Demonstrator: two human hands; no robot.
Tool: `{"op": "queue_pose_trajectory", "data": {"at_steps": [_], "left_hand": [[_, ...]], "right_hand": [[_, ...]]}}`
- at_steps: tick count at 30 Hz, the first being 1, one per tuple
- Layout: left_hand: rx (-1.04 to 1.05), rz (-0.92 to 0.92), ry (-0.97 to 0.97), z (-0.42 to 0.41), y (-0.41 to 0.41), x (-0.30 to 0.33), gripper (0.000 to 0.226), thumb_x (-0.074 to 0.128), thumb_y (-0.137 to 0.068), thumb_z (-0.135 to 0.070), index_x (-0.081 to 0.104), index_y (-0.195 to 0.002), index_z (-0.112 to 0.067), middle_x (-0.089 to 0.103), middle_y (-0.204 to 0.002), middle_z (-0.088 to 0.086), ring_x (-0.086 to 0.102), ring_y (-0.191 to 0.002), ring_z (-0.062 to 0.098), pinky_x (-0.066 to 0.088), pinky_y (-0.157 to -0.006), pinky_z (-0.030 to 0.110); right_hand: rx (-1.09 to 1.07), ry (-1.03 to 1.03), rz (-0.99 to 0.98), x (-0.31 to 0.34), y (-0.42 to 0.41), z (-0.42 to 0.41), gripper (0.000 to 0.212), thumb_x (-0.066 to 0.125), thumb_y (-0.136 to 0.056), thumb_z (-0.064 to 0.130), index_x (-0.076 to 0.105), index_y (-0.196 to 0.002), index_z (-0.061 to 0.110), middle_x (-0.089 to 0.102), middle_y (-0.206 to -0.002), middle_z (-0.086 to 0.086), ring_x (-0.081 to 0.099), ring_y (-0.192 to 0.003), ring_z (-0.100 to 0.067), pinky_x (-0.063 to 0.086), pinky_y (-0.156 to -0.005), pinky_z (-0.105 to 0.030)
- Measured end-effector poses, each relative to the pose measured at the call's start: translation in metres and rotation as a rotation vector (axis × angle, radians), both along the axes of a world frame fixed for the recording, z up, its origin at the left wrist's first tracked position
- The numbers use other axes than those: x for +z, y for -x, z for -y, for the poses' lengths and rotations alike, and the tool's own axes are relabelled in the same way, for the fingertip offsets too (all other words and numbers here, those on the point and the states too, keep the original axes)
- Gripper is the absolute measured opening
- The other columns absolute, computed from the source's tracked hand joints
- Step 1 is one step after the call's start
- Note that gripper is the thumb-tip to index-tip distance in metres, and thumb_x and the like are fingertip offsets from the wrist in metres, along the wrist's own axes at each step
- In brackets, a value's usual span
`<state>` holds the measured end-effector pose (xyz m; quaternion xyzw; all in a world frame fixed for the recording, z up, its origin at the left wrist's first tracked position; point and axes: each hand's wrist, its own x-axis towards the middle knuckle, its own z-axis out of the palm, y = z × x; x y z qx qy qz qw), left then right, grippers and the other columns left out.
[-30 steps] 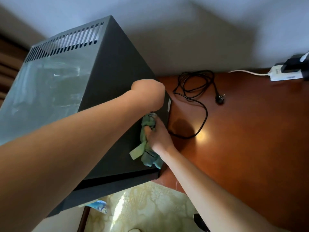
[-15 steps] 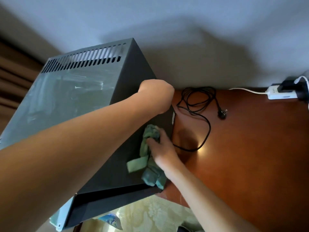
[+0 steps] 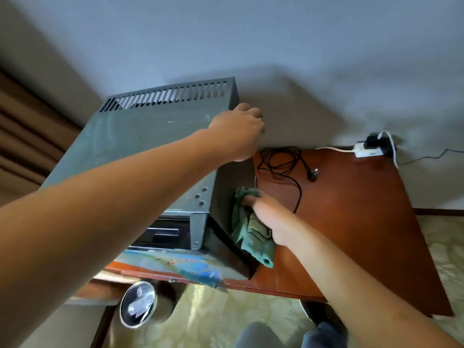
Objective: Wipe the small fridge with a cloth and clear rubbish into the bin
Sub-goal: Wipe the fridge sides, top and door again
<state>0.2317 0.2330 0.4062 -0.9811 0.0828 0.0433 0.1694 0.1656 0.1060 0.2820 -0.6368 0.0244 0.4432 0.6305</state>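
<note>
The small dark grey fridge [image 3: 140, 136] stands tipped on the reddish wooden table [image 3: 351, 222], with its vent slots at the far edge. My left hand [image 3: 236, 131] grips the fridge's upper right edge, fingers curled over it. My right hand [image 3: 271, 217] holds a crumpled green cloth [image 3: 247, 234] against the fridge's dark right side, low down near the table. A blue plastic wrapper [image 3: 195, 268] lies at the table's front edge under the fridge. A round bin [image 3: 136, 305] with a shiny rim stands on the floor below, with something pale inside it.
A black power cord [image 3: 283, 164] lies coiled on the table behind the cloth, its plug loose. A white power strip [image 3: 366, 151] sits at the table's far corner by the wall. Brown curtains [image 3: 25, 136] hang at the left. Patterned carpet [image 3: 251, 317] lies below.
My left hand has moved from the fridge's side up to its top right edge. The fridge now shows its lower front parts, and the bin and wrapper have come into view.
</note>
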Motion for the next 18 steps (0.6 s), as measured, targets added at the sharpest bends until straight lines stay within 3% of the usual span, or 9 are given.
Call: {"op": "queue_pose_trajectory", "data": {"at_steps": [3, 5, 9, 18], "left_hand": [[-0.037, 0.034, 0.070, -0.013, 0.019, 0.021, 0.045, 0.048, -0.096, -0.017, 0.060, -0.138, -0.031, 0.043, -0.153, -0.001, 0.035, -0.142, 0.028, 0.046, -0.106, 0.052], [-0.051, 0.056, 0.105, -0.022, 0.034, 0.038, 0.048, 0.046, -0.092, -0.017, 0.062, -0.135, -0.029, 0.046, -0.151, 0.001, 0.038, -0.140, 0.028, 0.044, -0.107, 0.052], [-0.018, 0.143, 0.173, -0.041, 0.066, 0.080, 0.045, 0.043, -0.097, -0.014, 0.060, -0.137, -0.024, 0.048, -0.151, 0.002, 0.042, -0.136, 0.031, 0.040, -0.110, 0.051], [0.151, 0.221, 0.403, -0.072, 0.124, 0.140, 0.036, 0.040, -0.106, -0.024, 0.063, -0.133, -0.029, 0.054, -0.145, -0.002, 0.050, -0.131, 0.025, 0.042, -0.109, 0.042]], "right_hand": [[0.021, -0.007, 0.108, 0.051, 0.005, 0.005, 0.021, 0.056, -0.098, 0.030, 0.063, -0.118, 0.029, 0.073, -0.104, -0.006, 0.071, -0.094, -0.025, 0.057, -0.083, -0.037], [0.035, -0.026, 0.146, 0.083, 0.009, 0.007, 0.017, 0.057, -0.095, 0.026, 0.064, -0.111, 0.023, 0.071, -0.093, -0.008, 0.069, -0.084, -0.027, 0.054, -0.076, -0.035], [-0.031, -0.150, 0.273, 0.137, 0.016, 0.006, 0.010, 0.058, -0.094, 0.019, 0.066, -0.099, 0.020, 0.073, -0.086, -0.011, 0.070, -0.073, -0.026, 0.057, -0.076, -0.040], [0.080, 0.034, 0.635, 0.219, 0.029, -0.012, 0.020, 0.065, -0.086, 0.027, 0.071, -0.104, 0.022, 0.077, -0.095, -0.009, 0.074, -0.092, -0.033, 0.059, -0.088, -0.049]]}}
